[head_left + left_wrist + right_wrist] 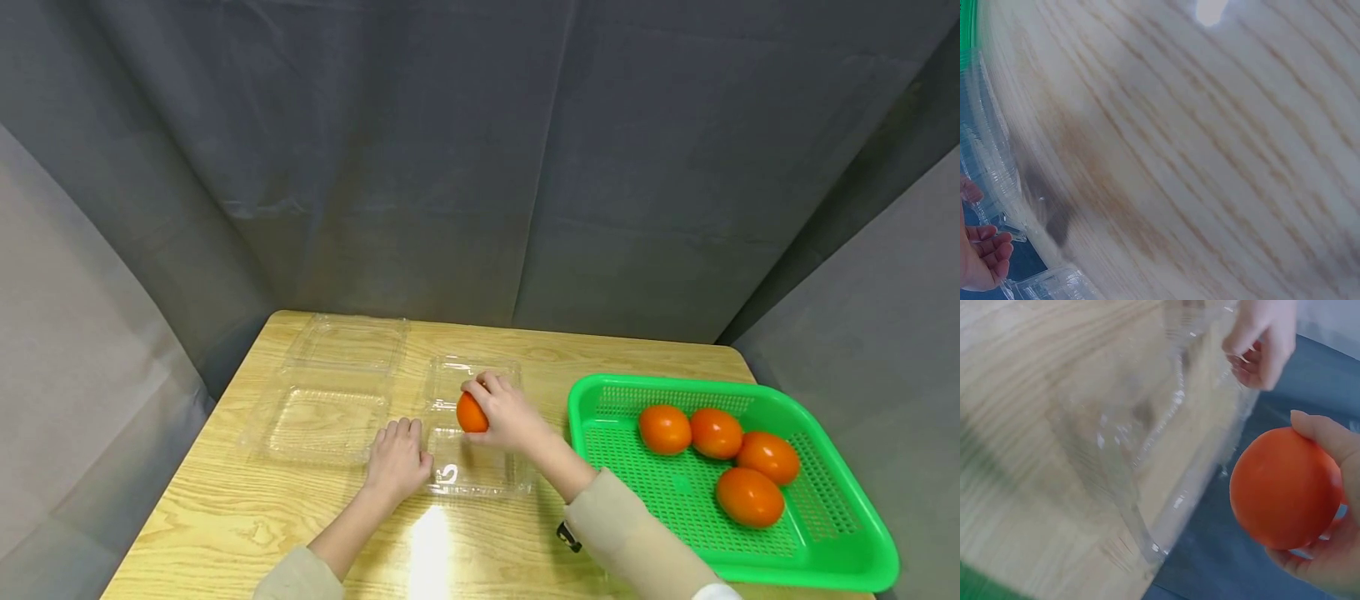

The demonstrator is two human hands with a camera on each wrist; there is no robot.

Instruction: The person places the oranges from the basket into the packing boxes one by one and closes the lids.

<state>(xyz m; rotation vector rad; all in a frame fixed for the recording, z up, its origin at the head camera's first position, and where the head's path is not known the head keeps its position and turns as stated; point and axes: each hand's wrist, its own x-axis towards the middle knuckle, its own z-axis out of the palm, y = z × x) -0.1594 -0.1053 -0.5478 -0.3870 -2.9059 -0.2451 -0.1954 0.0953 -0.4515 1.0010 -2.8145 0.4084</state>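
My right hand (512, 417) grips a smooth, round orange-red fruit (1286, 487) between thumb and fingers. It hangs over an opened clear plastic clamshell container (480, 475). No stem or leaf shows on the fruit, so its exact kind is unclear. At the left side of that container, my left hand (397, 460) has its thumb on the rim and its curled fingers outside it, pinching the edge. In the left wrist view only part of the left hand (985, 253) shows, beside clear plastic. A second opened clear clamshell container (326, 421) lies to the left.
A green perforated plastic basket (600, 381) stands at the right of the wooden table (225, 508), holding several similar orange-red fruits (750, 497). Grey curtains (420, 167) hang behind and at both sides. A small black object (568, 537) shows by the right sleeve.
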